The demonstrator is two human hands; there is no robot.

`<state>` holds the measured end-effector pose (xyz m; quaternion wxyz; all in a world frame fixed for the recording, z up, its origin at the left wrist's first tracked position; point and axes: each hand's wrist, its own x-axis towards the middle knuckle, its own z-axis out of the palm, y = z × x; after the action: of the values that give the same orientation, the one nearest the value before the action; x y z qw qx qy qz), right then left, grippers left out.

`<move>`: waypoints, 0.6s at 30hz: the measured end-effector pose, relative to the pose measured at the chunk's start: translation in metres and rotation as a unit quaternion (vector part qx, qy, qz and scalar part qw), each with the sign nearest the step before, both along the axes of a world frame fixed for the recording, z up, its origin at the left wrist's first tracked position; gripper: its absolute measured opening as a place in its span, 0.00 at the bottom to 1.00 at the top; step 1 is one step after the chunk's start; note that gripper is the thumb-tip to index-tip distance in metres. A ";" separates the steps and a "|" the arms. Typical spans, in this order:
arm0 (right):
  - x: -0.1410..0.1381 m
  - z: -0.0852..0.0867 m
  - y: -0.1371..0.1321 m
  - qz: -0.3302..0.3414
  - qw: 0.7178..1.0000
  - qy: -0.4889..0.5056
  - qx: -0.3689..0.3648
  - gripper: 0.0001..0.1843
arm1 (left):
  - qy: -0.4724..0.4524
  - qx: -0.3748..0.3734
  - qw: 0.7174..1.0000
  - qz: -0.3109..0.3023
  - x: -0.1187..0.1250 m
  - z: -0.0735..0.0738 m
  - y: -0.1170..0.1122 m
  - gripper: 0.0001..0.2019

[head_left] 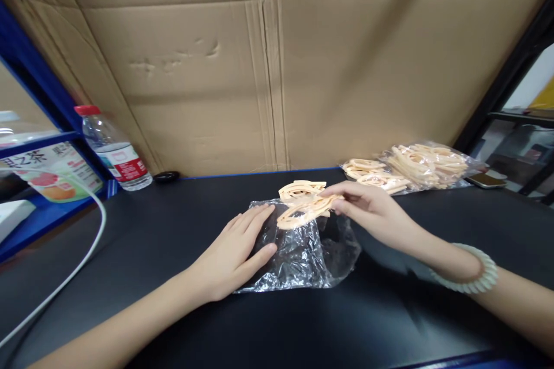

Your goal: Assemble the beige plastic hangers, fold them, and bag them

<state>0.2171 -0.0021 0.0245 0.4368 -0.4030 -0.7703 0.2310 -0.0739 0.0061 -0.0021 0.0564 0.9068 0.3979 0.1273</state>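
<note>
Palm down, my left hand [236, 253] lies with its fingers stretched out on the left side of a clear plastic bag [294, 259], which is crinkled and flat on the black tabletop. My right hand [367, 204] pinches the right end of a bundle of cream-coloured looped bands [298, 216] between thumb and fingers. That bundle is over the bag's far part; whether it is inside the film I cannot tell. Just behind it is another bundle of the same bands [300, 188]. What the bands are made of does not show.
Clear bags of similar bands [426, 164] lie at the back right, with a phone-like object [488, 180] beside them. A red-capped bottle [116, 153] and a dark oval object [167, 177] stand back left. A white cable [86, 256] crosses the left side. Cardboard [194, 81] walls the back.
</note>
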 end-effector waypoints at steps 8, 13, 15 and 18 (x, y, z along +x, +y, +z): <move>0.031 0.007 0.022 -0.072 0.989 0.124 -0.031 0.16 | 0.084 -0.017 0.996 0.008 -0.028 0.027 0.008 0.34; 0.027 -0.013 0.031 -0.111 0.991 0.070 0.033 0.14 | 0.109 -0.027 0.993 0.041 -0.047 0.034 0.018 0.32; 0.022 -0.024 0.034 -0.126 0.990 0.040 0.051 0.13 | 0.130 -0.008 0.989 0.076 -0.051 0.033 0.024 0.30; 0.017 -0.037 0.038 -0.139 0.988 -0.011 0.064 0.11 | 0.168 0.052 0.966 0.188 -0.053 0.029 0.032 0.27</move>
<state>0.2340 0.0359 -0.0128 0.4814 -0.4795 -0.7248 0.1140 -0.1264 0.0380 0.0269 -0.0830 0.8257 0.5579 0.0022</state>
